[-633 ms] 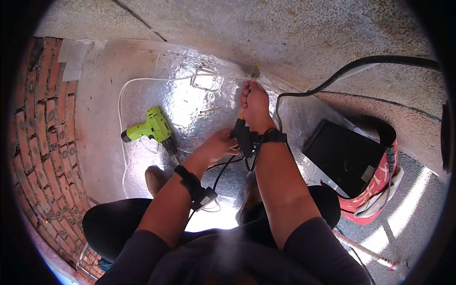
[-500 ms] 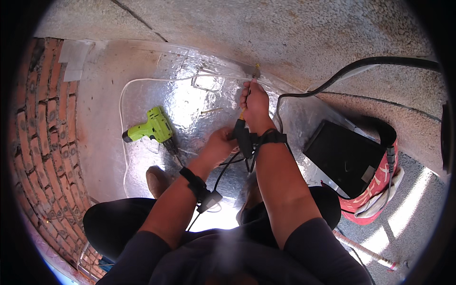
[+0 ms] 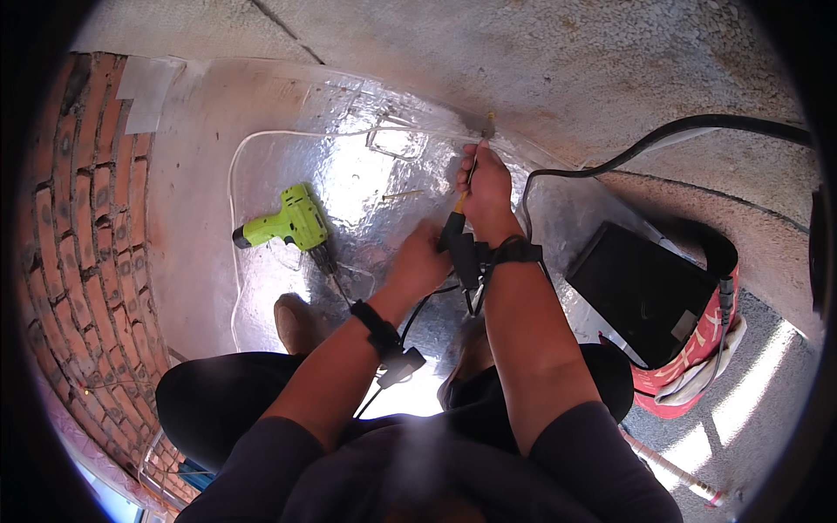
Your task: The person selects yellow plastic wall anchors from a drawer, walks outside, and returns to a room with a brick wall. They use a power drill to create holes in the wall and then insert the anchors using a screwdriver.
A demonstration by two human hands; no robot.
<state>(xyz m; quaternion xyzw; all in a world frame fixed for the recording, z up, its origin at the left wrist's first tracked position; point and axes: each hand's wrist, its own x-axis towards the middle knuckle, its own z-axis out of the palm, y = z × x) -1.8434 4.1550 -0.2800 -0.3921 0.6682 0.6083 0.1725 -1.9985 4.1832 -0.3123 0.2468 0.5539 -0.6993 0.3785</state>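
Note:
My right hand [image 3: 488, 185] is closed around the thin shaft of what looks like a screwdriver [image 3: 459, 207] with a yellow and black handle. Below it, my left hand [image 3: 420, 261] is closed at the black end of that handle; its fingertips are partly hidden. Beyond my right fingertips, a small yellow piece [image 3: 490, 119] sits at the foot of the rough wall, with a short metallic part in line with the tool. Whether the tip touches it I cannot tell. A green cordless drill [image 3: 301, 218] lies left of my hands, its bit pointing toward my left wrist.
Shiny foil sheeting [image 3: 349, 187] covers the surface before me. A white cable [image 3: 234, 187] loops across it, and a thick black cable [image 3: 610, 161] runs along the wall. At right, a black flat case [image 3: 641, 292] rests on a red bag [image 3: 697, 370]. Brick wall [image 3: 83, 235] rises at left.
The view has shifted slightly, so the scene sits a little further right. Both hands stay on the tool, and the left wrist has turned slightly.

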